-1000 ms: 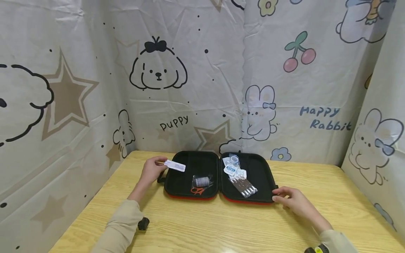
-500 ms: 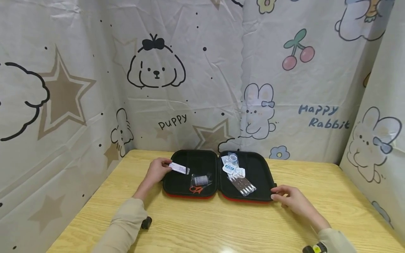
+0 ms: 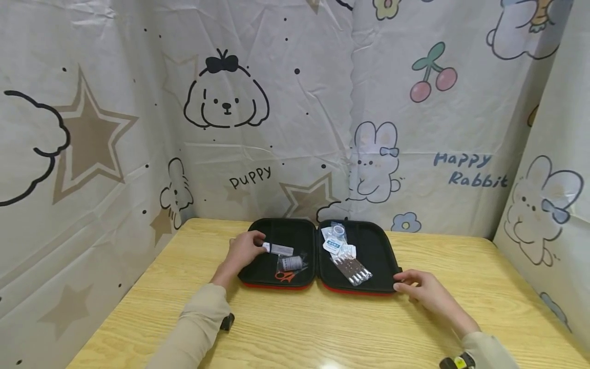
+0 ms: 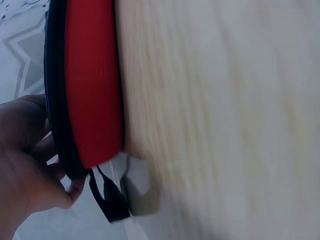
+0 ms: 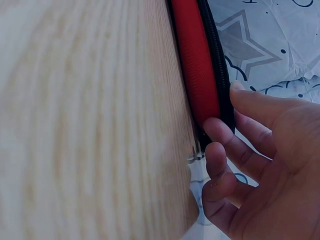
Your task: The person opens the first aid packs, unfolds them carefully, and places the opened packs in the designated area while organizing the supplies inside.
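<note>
A black-lined case with a red outer shell (image 3: 295, 287) lies unfolded on the table, both halves facing up. My left hand (image 3: 246, 250) reaches over its left half and pinches the end of a slim white box (image 3: 281, 249); a dark band crosses the box near my fingertips. In the left wrist view, the case wall hides the box from sight. My right hand (image 3: 426, 293) holds the case's outer right edge near the front corner, thumb at the black zipper rim and a finger against the red side (image 5: 196, 65).
Beside the box lie a bagged white roll (image 3: 292, 263) and orange-handled scissors (image 3: 285, 277). The right half holds a bagged tape roll (image 3: 338, 231), white packets (image 3: 334, 245) and a brown strip pack (image 3: 352, 269). A patterned curtain (image 3: 295, 113) stands behind the wooden table (image 3: 322, 328).
My left hand has moved right with the white box, from above the case's left edge to down inside the left half. My right hand has stayed at the right edge.
</note>
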Action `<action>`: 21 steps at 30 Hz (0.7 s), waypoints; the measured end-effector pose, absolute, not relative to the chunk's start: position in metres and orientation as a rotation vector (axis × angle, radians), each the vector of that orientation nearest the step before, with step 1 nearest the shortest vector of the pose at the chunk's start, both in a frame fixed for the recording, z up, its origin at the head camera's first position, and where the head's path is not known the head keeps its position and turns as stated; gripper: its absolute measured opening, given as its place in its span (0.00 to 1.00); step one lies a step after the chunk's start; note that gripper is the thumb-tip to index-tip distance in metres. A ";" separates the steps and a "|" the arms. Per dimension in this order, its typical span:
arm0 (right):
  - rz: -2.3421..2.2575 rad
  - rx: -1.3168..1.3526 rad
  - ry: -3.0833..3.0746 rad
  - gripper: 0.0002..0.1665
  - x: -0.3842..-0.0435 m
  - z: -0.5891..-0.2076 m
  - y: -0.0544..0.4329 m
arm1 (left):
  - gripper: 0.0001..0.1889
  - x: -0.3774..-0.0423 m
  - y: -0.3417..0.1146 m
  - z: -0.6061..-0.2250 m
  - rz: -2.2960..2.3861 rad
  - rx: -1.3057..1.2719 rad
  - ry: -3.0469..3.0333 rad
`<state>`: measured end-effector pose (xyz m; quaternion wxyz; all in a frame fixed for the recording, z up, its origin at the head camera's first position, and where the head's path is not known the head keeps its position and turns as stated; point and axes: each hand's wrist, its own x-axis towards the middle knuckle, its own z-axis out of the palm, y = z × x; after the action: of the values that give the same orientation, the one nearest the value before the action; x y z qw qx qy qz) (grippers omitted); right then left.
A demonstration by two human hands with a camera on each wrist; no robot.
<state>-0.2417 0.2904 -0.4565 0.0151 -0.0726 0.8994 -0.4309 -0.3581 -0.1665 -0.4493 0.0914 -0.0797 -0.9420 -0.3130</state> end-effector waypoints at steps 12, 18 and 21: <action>-1.356 -0.222 2.788 0.23 -0.242 -0.457 0.291 | 0.18 -0.357 -0.145 -0.443 -0.796 -0.277 -2.911; -1.342 -0.205 2.794 0.23 -0.242 -0.456 0.291 | 0.21 -0.350 -0.143 -0.431 -0.809 -0.315 -2.961; -1.331 -0.195 2.793 0.23 -0.242 -0.457 0.290 | 0.21 -0.346 -0.141 -0.426 -0.804 -0.299 -2.982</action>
<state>-0.2421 0.2905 -0.4565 0.0207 -0.0628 0.9008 -0.4292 -0.3465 -0.1406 -0.4259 0.0195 -0.0963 -0.9609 -0.2591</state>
